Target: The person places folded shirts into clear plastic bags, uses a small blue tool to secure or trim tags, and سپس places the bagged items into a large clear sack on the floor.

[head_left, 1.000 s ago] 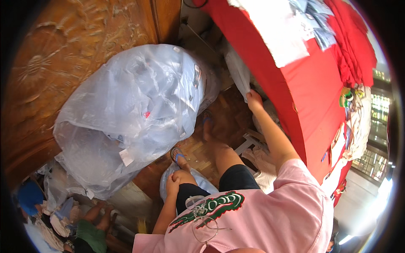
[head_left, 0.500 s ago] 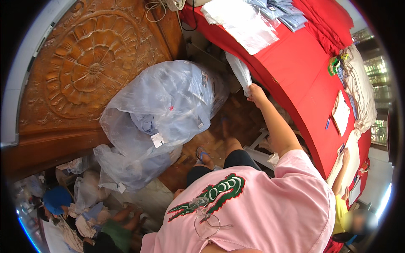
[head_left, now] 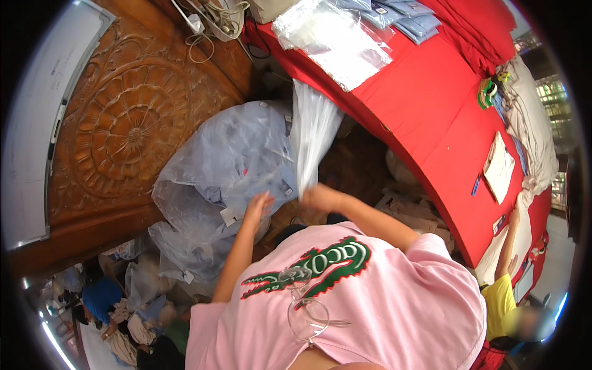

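My right hand (head_left: 322, 198) is closed on the lower end of a whitish, see-through plastic bag (head_left: 312, 129). That bag stretches up toward the front edge of the red-covered table. To its left, my left hand (head_left: 259, 206) is raised with its fingers apart and nothing in it. Behind the left hand sits a large clear plastic sack (head_left: 209, 154) of light blue folded clothes, with a white tag (head_left: 231, 216) on it. The sack's right side is partly covered by the bag I hold.
On the red table (head_left: 425, 123) lie clear plastic sleeves (head_left: 336, 52), folded blue shirts (head_left: 414, 24), tape rolls (head_left: 487, 92) and a notepad (head_left: 498, 161). A carved wooden panel (head_left: 135, 132) stands at the left. People sit at lower left; another person's arm (head_left: 509, 243) rests on the table's right.
My right hand has drawn the plastic bag left and toward me, out from the table's edge. My left hand has risen into view beside the sack.
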`<state>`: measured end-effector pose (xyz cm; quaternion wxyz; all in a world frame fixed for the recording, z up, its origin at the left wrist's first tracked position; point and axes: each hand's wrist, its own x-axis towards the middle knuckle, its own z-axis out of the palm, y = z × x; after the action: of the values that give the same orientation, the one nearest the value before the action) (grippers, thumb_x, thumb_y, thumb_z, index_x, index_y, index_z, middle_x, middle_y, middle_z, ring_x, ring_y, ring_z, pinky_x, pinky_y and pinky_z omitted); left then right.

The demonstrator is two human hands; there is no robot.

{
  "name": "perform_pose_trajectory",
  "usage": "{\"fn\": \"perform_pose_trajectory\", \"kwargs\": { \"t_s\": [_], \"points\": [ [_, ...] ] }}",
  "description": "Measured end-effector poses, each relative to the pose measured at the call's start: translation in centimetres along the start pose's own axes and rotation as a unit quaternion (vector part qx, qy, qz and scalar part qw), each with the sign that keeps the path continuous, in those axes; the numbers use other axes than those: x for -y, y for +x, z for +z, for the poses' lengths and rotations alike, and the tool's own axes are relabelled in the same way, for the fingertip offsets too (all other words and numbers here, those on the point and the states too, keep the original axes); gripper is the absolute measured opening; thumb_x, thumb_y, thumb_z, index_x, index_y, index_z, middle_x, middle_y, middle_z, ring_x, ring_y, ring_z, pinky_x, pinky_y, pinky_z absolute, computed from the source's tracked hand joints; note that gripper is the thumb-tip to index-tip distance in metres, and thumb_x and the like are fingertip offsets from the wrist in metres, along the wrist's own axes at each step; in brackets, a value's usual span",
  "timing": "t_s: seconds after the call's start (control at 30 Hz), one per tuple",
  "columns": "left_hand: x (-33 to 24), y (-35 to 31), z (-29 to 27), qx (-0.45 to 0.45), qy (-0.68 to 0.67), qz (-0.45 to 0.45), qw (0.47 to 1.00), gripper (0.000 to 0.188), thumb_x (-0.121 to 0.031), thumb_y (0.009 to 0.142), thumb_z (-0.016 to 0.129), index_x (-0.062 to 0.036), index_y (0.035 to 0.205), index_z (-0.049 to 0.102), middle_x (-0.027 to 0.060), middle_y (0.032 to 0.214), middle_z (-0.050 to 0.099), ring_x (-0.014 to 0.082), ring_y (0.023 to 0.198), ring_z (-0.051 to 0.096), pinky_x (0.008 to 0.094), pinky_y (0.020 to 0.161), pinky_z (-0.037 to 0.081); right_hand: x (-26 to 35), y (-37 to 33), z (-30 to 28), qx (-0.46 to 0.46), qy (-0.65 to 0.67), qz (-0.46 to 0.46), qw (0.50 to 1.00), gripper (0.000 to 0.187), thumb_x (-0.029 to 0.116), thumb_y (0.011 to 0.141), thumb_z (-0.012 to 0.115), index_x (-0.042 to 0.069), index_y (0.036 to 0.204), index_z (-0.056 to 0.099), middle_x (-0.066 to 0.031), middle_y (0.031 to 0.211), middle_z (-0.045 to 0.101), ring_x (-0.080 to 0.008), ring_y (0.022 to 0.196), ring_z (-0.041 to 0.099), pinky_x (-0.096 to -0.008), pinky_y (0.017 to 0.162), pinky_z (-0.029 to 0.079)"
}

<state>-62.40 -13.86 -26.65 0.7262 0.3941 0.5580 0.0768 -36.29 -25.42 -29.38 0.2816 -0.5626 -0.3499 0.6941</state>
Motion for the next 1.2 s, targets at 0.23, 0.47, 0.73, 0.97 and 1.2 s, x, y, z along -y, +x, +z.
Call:
{"fn": "perform_pose_trajectory", "kwargs": {
  "t_s": [0.23,0.47,0.73,0.97,1.2],
  "points": [
    [-11.5,9.3,14.8,0.053,0.234,0.052,0.969,0.084,-0.033,0.084,0.083,-0.0034,0.154,0.047,0.0238,0.136,0.067,0.0346,0.127,0.066,0.0465,0.102,0.054,7.7,-8.6,-6.7,0.144,-0.172,0.051,0.973,0.031,0.027,0.103,0.061,0.001,0.094,0.074,-0.0078,0.081,0.070,-0.0184,0.078,0.063,-0.0392,0.074,0.051],
    [1.5,9.2,15.5,0.275,0.565,0.071,0.775,0.066,-0.020,0.078,0.083,-0.0095,0.140,0.061,0.0229,0.116,0.074,0.0368,0.109,0.073,0.0443,0.091,0.056,1.6,-14.4,-8.2,-0.099,0.020,0.097,0.990,0.029,0.024,0.100,0.063,0.000,0.087,0.071,-0.0057,0.077,0.067,-0.0168,0.073,0.061,-0.0382,0.072,0.051],
    [2.2,6.2,9.2,0.354,0.486,0.068,0.796,0.078,-0.024,0.078,0.084,-0.0079,0.149,0.055,0.0142,0.087,0.070,0.0231,0.079,0.069,0.0384,0.071,0.054,-3.6,-21.7,2.6,-0.244,0.344,0.120,0.899,0.016,0.013,0.089,0.062,0.004,0.079,0.071,-0.0009,0.076,0.068,-0.0111,0.071,0.059,-0.0295,0.068,0.047],
    [-7.6,-4.0,11.9,0.416,0.119,0.131,0.892,0.105,-0.024,0.087,0.089,-0.0103,0.167,0.023,0.0197,0.159,0.043,0.0258,0.148,0.044,0.0401,0.119,0.039,2.8,-21.4,6.6,-0.344,0.445,-0.170,0.809,0.058,0.034,0.102,0.066,-0.004,0.145,0.060,-0.0140,0.142,0.067,-0.0243,0.132,0.061,-0.0404,0.116,0.043],
    [-15.3,-7.3,24.4,0.303,0.279,0.495,0.766,0.074,-0.022,0.084,0.085,-0.0021,0.147,0.052,0.0281,0.144,0.059,0.0434,0.131,0.061,0.0466,0.107,0.050,18.4,-23.9,1.1,-0.340,0.369,-0.435,0.748,0.034,0.024,0.107,0.064,0.000,0.131,0.070,-0.0076,0.127,0.073,-0.0187,0.114,0.068,-0.0366,0.100,0.051]
  ]
}}
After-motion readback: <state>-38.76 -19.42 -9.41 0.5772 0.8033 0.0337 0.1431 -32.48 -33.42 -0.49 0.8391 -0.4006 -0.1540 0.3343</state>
